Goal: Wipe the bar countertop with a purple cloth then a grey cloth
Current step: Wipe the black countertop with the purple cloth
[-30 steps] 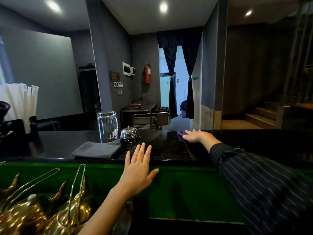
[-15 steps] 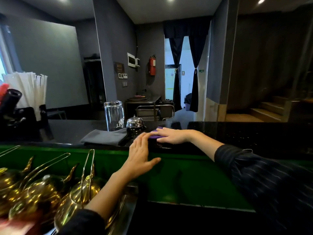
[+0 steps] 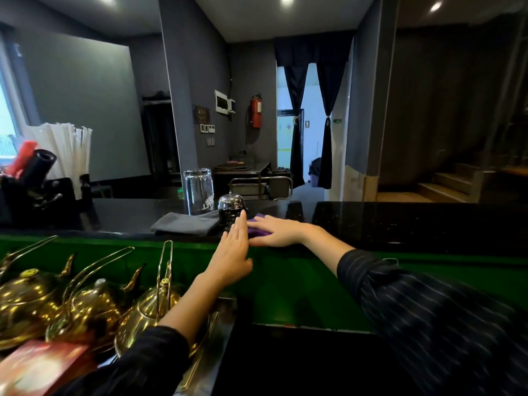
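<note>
My right hand (image 3: 275,231) lies flat on the purple cloth (image 3: 257,229), pressing it onto the black bar countertop (image 3: 400,224) near its front edge. Only a small part of the purple cloth shows past the fingers. My left hand (image 3: 233,252) is open with fingers together, held at the counter's front edge just left of the right hand, its fingertips in front of the bell. A folded grey cloth (image 3: 185,223) rests on the counter to the left, apart from both hands.
A chrome service bell (image 3: 231,204) and an upturned glass (image 3: 198,191) stand just behind the cloths. White straws (image 3: 70,150) and black bar tools sit at far left. Several brass teapots (image 3: 85,304) stand below the green ledge (image 3: 300,281).
My right hand has slid the purple cloth leftward and toward the counter's front edge, up to the bell. My left hand has moved forward beside it.
</note>
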